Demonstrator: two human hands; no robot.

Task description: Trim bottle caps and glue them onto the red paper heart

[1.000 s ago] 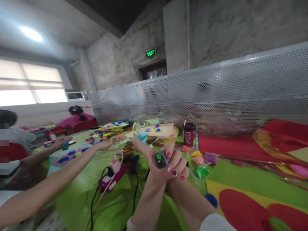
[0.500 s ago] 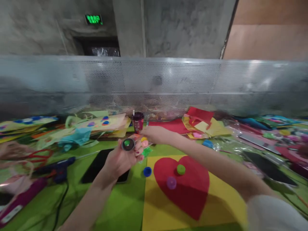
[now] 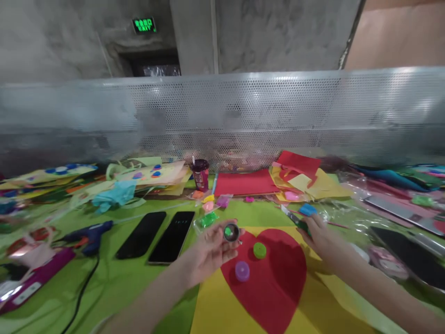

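My left hand [image 3: 201,257] is turned palm up above the left edge of a yellow sheet [image 3: 212,313]. Its fingers hold a small round dark cap [image 3: 237,232] with a bit of green inside. Over the right side of the sheet, my right hand [image 3: 325,239] is closed around the green handle of what looks like a utility knife [image 3: 295,219], its pale tip pointing away to the left. Between the hands lies a red paper heart [image 3: 281,283], bearing a green bottle cap [image 3: 259,250] and a purple bottle cap [image 3: 242,271].
Two phones [image 3: 141,235] lie left of my left hand, beside a glue gun [image 3: 92,236] with a trailing cord. Small coloured clay packets [image 3: 209,219] and a lidded cup [image 3: 200,175] stand farther back. A perforated metal screen [image 3: 222,111] closes off the far side.
My left hand has moved right with the dark cap, over where a blue cap was visible. My right hand has swung right from the clay packets and now grips the knife.
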